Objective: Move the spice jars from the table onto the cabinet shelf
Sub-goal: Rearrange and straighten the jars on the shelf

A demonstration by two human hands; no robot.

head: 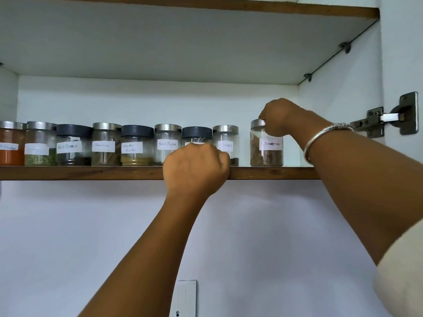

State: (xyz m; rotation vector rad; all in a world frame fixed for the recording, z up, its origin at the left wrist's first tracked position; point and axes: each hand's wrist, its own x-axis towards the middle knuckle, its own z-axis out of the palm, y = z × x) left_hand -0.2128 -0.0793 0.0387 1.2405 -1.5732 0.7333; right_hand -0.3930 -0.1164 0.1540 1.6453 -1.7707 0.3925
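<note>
head view: right hand point(280, 115) grips cinnamon jar point(266, 147) lid on shelf point(91, 173), left hand point(196, 169) fisted on edge.

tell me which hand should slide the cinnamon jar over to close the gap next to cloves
Right. The right hand already grips the lid of the Cinnamon jar; the left hand rests fisted on the shelf edge in front of the Cloves jar.
</note>
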